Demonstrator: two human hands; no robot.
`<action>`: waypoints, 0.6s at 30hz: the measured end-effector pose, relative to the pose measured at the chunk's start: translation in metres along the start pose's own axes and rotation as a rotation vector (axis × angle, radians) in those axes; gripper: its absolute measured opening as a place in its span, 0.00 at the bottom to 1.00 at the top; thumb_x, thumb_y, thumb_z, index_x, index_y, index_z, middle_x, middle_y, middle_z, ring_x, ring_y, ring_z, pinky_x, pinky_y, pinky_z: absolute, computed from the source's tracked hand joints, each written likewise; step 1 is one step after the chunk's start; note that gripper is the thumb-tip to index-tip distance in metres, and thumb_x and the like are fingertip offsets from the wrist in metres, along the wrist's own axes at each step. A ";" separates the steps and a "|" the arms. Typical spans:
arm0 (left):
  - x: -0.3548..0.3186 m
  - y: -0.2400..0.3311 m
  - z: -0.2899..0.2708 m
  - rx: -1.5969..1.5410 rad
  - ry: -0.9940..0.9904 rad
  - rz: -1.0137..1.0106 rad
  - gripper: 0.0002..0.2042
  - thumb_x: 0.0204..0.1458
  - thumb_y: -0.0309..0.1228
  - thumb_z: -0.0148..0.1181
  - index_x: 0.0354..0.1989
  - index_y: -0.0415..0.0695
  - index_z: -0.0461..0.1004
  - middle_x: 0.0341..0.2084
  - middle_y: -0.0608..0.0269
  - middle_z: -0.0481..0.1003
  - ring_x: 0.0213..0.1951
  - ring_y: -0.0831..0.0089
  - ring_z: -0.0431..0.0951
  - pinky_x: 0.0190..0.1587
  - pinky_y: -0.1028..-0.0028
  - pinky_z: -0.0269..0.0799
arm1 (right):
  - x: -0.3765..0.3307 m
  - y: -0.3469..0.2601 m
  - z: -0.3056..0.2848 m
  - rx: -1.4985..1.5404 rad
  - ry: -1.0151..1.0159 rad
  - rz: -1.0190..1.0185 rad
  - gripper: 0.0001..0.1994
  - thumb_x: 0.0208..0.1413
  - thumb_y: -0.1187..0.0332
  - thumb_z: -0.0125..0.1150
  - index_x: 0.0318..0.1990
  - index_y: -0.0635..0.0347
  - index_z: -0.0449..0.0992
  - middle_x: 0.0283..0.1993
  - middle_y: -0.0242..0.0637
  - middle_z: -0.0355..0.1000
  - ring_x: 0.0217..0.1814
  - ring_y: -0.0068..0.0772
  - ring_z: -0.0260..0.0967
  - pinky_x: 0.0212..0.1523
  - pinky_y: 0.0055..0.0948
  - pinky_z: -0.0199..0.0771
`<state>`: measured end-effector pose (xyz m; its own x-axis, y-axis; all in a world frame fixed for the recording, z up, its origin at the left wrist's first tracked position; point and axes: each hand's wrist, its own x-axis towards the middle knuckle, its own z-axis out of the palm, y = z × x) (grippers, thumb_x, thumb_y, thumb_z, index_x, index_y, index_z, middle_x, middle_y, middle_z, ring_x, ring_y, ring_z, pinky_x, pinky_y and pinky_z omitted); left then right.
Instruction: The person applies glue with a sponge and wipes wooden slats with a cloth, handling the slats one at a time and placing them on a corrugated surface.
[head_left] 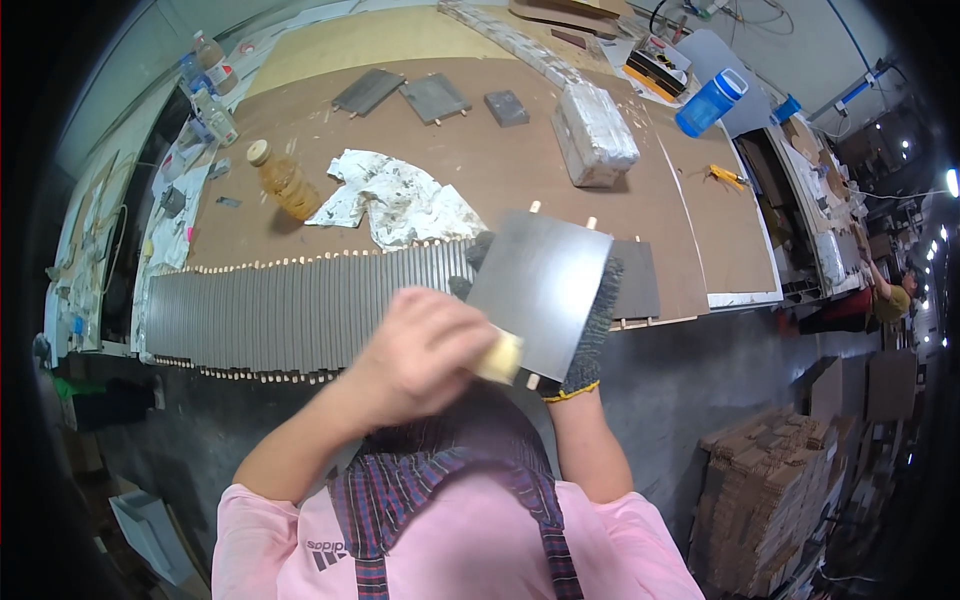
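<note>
My right hand point(598, 325), in a dark knitted glove with a yellow cuff, supports a flat grey panel point(545, 285) from beneath. Gloved fingertips curl round its left edge, and short wooden dowels stick out of its two ends. My bare left hand point(425, 340) is closed on a pale yellow block point(500, 358), perhaps a sponge; motion blurs both. The block is at the panel's lower left corner. Close by on the table stands a long row of similar grey panels point(290, 310), packed on edge with dowel tips showing. Another panel point(636, 280) lies flat beyond my gloved hand.
A stained white cloth point(395, 200) lies behind the row, beside a bottle of amber liquid point(285, 182). Farther back are two dowelled panels point(435, 97), a small grey block point(507, 108) and a wrapped block point(595, 137). A blue bottle point(712, 103) and yellow cutter point(727, 177) sit right.
</note>
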<state>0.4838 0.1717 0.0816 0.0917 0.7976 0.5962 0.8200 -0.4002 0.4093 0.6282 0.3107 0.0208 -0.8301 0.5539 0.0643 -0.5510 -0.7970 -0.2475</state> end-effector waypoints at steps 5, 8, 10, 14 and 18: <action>-0.023 -0.025 -0.029 0.155 -0.008 -0.196 0.23 0.32 0.21 0.67 0.44 0.41 0.76 0.41 0.56 0.76 0.44 0.56 0.76 0.49 0.59 0.68 | -0.001 -0.007 0.010 0.020 0.034 -0.007 0.44 0.60 0.30 0.39 0.72 0.57 0.55 0.70 0.49 0.59 0.69 0.51 0.61 0.69 0.59 0.57; -0.031 -0.024 -0.025 0.079 -0.032 -0.085 0.24 0.30 0.20 0.67 0.44 0.40 0.76 0.42 0.56 0.77 0.44 0.57 0.76 0.48 0.59 0.69 | 0.000 -0.005 0.014 0.019 0.046 0.007 0.45 0.59 0.29 0.39 0.72 0.57 0.55 0.70 0.50 0.59 0.69 0.53 0.60 0.70 0.60 0.56; -0.031 -0.022 -0.024 0.117 -0.151 -0.074 0.24 0.30 0.20 0.67 0.43 0.40 0.76 0.41 0.56 0.76 0.44 0.56 0.76 0.49 0.59 0.69 | -0.001 -0.004 0.015 0.019 0.064 0.023 0.46 0.58 0.28 0.39 0.72 0.57 0.54 0.70 0.50 0.58 0.69 0.53 0.60 0.70 0.61 0.55; -0.038 -0.026 -0.039 -0.029 0.179 -0.380 0.21 0.37 0.23 0.66 0.45 0.38 0.76 0.41 0.56 0.77 0.45 0.59 0.77 0.50 0.63 0.71 | -0.003 -0.004 0.011 0.022 0.105 0.057 0.47 0.58 0.28 0.39 0.72 0.57 0.54 0.71 0.51 0.58 0.70 0.55 0.59 0.71 0.63 0.53; -0.061 -0.031 -0.039 -0.971 0.383 -0.853 0.27 0.45 0.25 0.69 0.55 0.33 0.70 0.48 0.56 0.76 0.50 0.70 0.77 0.56 0.69 0.72 | -0.002 0.001 0.004 0.062 0.133 0.107 0.51 0.52 0.23 0.41 0.73 0.56 0.53 0.71 0.53 0.57 0.70 0.56 0.59 0.72 0.67 0.49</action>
<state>0.4302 0.1176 0.0593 -0.5353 0.8446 0.0006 -0.2017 -0.1285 0.9710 0.6292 0.3082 0.0245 -0.8680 0.4886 -0.0886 -0.4676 -0.8643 -0.1856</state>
